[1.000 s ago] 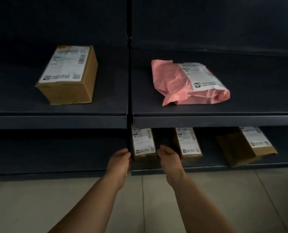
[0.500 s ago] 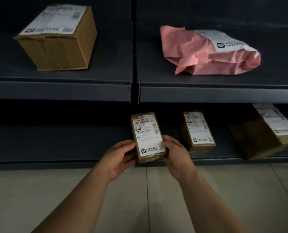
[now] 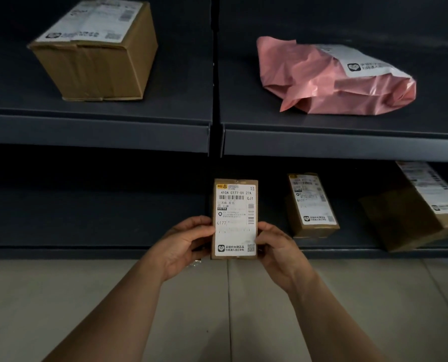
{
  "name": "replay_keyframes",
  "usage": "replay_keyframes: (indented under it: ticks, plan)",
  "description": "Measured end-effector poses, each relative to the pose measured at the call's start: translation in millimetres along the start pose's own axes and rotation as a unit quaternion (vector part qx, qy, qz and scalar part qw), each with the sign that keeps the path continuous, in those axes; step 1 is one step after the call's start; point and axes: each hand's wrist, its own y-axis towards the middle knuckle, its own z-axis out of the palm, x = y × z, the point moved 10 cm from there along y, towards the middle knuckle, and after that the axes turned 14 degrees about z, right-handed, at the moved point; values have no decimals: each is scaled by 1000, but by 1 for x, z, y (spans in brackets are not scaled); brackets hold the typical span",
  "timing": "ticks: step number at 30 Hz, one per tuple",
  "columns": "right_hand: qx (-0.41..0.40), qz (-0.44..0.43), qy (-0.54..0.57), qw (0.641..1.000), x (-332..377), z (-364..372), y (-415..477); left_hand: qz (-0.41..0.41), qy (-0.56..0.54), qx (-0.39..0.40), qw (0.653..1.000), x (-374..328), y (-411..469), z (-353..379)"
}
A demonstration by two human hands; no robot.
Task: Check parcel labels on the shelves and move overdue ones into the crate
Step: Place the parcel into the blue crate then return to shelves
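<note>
Dark steel shelving (image 3: 94, 131) fills the view above a pale tiled floor (image 3: 60, 296). We hold a small brown parcel (image 3: 234, 219) upright in front of the lower shelf, with its label facing us. Our left hand (image 3: 185, 244) grips one long edge and our right hand (image 3: 277, 249) grips the other, fingers curled behind. To check it well, we should hold our thumbs off the print, tip the face towards what little light there is, and read the date lines before deciding. The fine text looks hard to read in this gloom.

A second small parcel (image 3: 313, 205) and a tilted carton (image 3: 411, 218) sit on the lower shelf. A big box (image 3: 97, 53) and a pink mailer bag (image 3: 335, 79) sit above. The crate is out of view.
</note>
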Motion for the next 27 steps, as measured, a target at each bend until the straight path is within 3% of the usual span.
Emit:
replay_keyframes:
  ticks: [4, 9, 18, 21, 24, 27]
  plan:
    - [7, -19, 29, 999, 9, 2, -1, 11, -20, -30, 999, -5, 6, -1]
    - [-20, -69, -35, 997, 19, 25, 5, 56, -18, -121, 991, -17, 16, -9]
    - [-55, -78, -131, 987, 35, 36, -3, 111, 87, -237, 961, -36, 10, -15]
    - [-146, -177, -137, 964, 79, 1, -24, 200, 112, -296, 927, -66, 4, -9]
    - [-282, -232, -98, 926, 111, -61, -45, 295, 134, -275, 905, -93, 8, 28]
    - [-344, -189, -86, 916, 109, -117, -44, 267, 101, -179, 942, -76, 28, 89]
